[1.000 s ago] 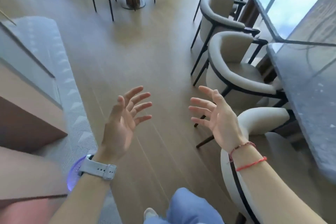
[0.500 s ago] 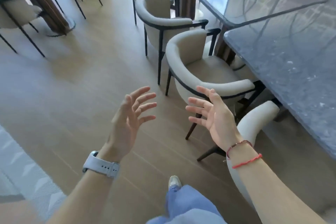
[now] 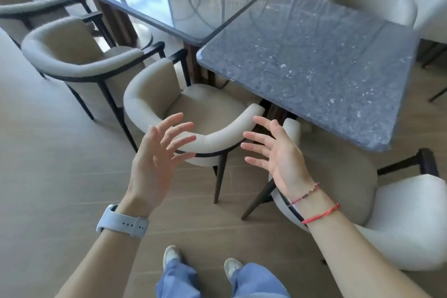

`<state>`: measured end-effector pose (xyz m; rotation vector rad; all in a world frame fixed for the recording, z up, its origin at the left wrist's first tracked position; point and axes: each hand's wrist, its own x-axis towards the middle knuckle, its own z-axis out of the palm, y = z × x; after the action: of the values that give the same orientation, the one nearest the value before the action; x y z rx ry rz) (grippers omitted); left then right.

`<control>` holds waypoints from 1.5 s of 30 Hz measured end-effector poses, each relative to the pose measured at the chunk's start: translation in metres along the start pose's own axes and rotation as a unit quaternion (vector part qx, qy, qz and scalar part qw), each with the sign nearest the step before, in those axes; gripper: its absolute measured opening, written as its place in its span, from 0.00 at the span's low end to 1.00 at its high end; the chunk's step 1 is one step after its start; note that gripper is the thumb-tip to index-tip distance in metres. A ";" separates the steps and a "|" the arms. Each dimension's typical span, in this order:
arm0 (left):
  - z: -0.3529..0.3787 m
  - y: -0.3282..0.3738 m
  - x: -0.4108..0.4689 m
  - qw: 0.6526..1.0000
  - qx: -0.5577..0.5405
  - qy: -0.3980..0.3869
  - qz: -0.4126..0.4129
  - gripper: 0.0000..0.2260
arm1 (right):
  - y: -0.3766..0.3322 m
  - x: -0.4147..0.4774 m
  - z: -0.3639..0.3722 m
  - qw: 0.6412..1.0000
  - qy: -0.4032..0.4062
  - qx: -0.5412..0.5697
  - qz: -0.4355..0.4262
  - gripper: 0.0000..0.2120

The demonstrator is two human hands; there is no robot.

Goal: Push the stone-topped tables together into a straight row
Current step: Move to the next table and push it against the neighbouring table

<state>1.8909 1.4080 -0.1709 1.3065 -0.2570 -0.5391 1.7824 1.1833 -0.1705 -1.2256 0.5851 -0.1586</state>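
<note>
2 empty hands hover above a chair point(image 3: 193, 113).
Left hand point(image 3: 154, 162) and right hand point(image 3: 278, 155) spread, fingers loose, holding nothing; nearest table point(image 3: 314, 68) stands just beyond the chair, right.

Restaurant dining room, stone-topped tables point(image 3: 307, 65) in a row, matching cream armchairs point(image 3: 193, 113)

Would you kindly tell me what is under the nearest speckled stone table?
Only a dark base shows beneath the speckled table, beside the cream chair. The stone top hides the rest of it and the floor below.
</note>
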 end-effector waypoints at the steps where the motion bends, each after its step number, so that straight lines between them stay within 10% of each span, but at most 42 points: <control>1: -0.004 0.003 0.011 1.000 0.000 -0.017 -0.004 0.28 | 0.000 0.001 0.005 1.000 0.017 0.004 -0.004 0.22; 19: 0.008 0.005 0.158 0.962 0.007 -0.253 -0.105 0.27 | 0.011 0.013 0.036 0.952 0.295 0.071 -0.046 0.21; 45: 0.054 -0.087 0.393 0.918 0.253 -0.300 -0.059 0.18 | 0.015 0.244 -0.058 0.928 0.349 -0.127 0.017 0.16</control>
<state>2.1792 1.1468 -0.2870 1.6339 -0.8769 -1.0209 1.9557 1.0377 -0.2787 -1.4020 1.2772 -0.5158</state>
